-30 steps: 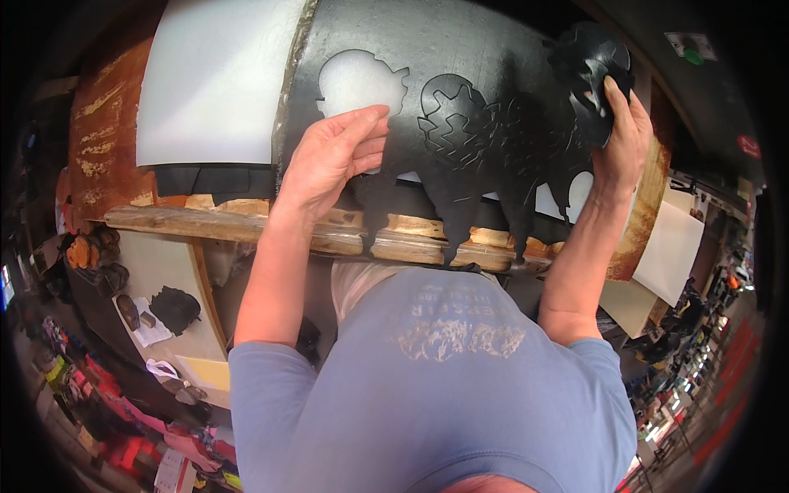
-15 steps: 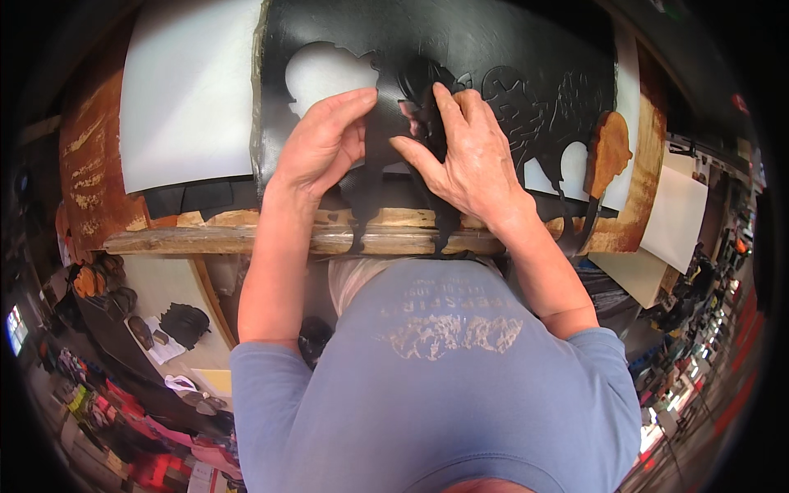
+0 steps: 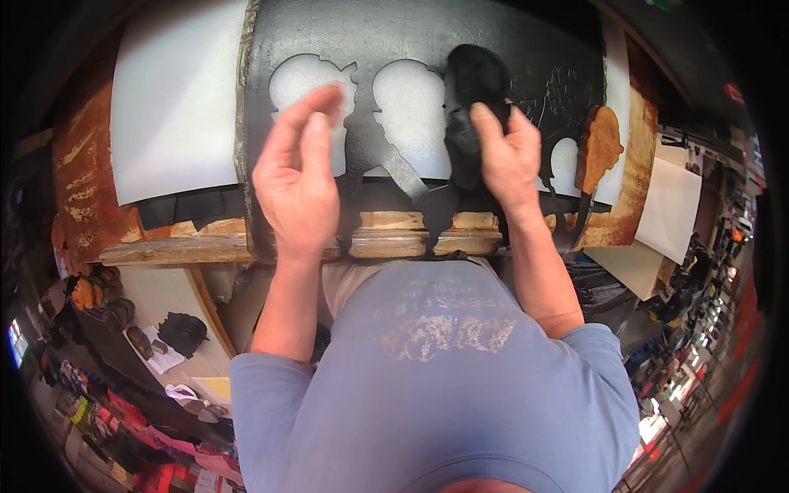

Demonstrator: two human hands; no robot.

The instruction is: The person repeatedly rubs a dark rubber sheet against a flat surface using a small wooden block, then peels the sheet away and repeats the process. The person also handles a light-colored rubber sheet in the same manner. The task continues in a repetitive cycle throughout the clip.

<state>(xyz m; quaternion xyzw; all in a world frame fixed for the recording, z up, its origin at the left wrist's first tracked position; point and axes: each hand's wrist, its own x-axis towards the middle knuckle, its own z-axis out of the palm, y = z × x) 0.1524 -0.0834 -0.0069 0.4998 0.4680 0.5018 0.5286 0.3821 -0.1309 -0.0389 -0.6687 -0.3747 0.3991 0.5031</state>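
Observation:
A black rubber-like sheet [image 3: 378, 41] lies over a white board [image 3: 181, 107] on the bench. Two rounded holes with notched edges are cut through it, and white shows inside them. A dark, sole-shaped cut-out piece [image 3: 477, 78] is lifted at the right of the second hole, pinched between the thumb and fingers of my right hand [image 3: 511, 164]. Over the left hole hovers my left hand [image 3: 300, 185], with its thumb and fingers apart and nothing in them; its fingertips are blurred. Narrow strips of the sheet hang over the bench's front edge.
A brown flat piece with a notched outline [image 3: 604, 152] rests on the sheet's right side. The bench's worn wooden edge [image 3: 181, 249] runs before me. Below left stands a pale board [image 3: 160, 287] bearing a black bundle [image 3: 182, 333]. White sheets [image 3: 670, 209] lean at the right.
My right hand has lifted the dark piece and moved it right, so the second hole now shows white. My left hand has drawn back from the middle of the sheet toward the left hole.

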